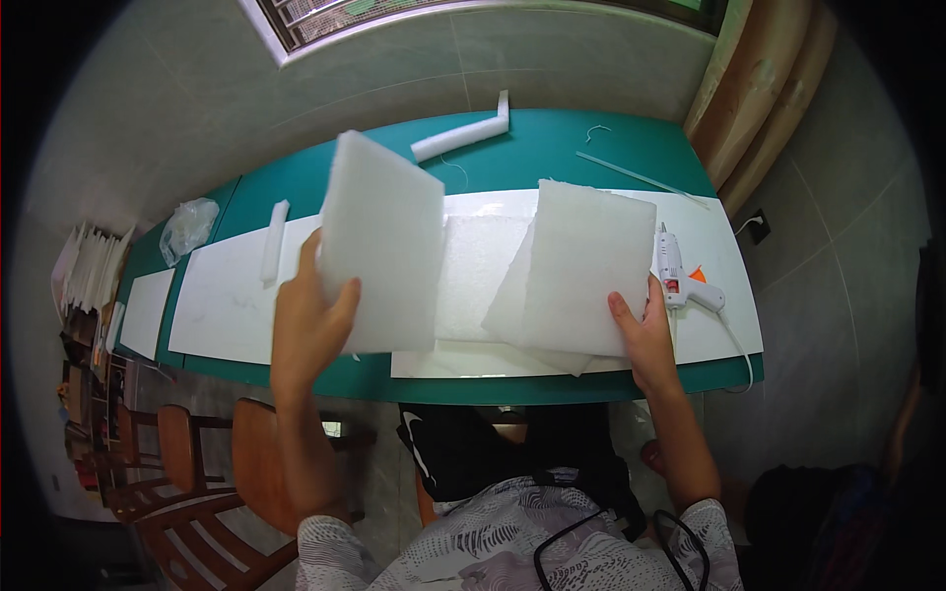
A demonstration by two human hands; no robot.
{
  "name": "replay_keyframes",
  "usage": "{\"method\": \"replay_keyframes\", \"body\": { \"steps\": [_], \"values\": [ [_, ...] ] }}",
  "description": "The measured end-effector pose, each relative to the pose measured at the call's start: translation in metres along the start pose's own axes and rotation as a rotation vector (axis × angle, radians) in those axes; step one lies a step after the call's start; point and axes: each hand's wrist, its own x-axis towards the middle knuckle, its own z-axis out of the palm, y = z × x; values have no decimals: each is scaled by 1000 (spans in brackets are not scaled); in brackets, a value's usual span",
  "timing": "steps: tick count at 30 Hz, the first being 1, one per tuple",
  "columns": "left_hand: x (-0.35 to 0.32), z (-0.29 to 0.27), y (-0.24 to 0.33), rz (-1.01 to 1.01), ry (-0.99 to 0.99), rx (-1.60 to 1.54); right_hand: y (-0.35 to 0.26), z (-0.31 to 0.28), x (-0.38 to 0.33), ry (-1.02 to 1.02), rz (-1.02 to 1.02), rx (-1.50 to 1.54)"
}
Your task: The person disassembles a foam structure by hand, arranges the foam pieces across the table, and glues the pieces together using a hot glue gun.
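Note:
My left hand (313,320) is closed round the lower left edge of a thick white foam sheet (384,246), tilted up above the table. With thumb on top, my right hand (645,335) pinches the right edge of a thinner white foam sheet (591,266). Beneath that sheet lie more foam pieces (483,266), partly hidden by it, on a glossy white board (443,362). A white glue gun (673,271) with an orange part rests just right of my right hand, its cord hanging over the front edge.
Rolled white foam (458,138) and a thin glue stick (631,175) lie at the back of the green table (552,148). A foam strip (274,241) and a clear plastic bag (187,231) are at left. Wooden chairs (182,443) stand front left; a wall socket (757,227) is right.

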Motion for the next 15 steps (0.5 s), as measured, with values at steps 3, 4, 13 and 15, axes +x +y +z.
{"method": "replay_keyframes", "body": {
  "steps": [3,4,13,15],
  "values": [
    [25,0,11,-5,-97,140,0,2,0,-13,-5,3],
    [32,-2,16,5,-173,198,-1,3,0,-16,-4,5],
    [37,-15,-3,-62,-193,55,-1,-2,2,-41,22,18],
    [26,-36,-31,-57,-82,-114,-2,-5,4,-45,22,-7]
  ]
}}
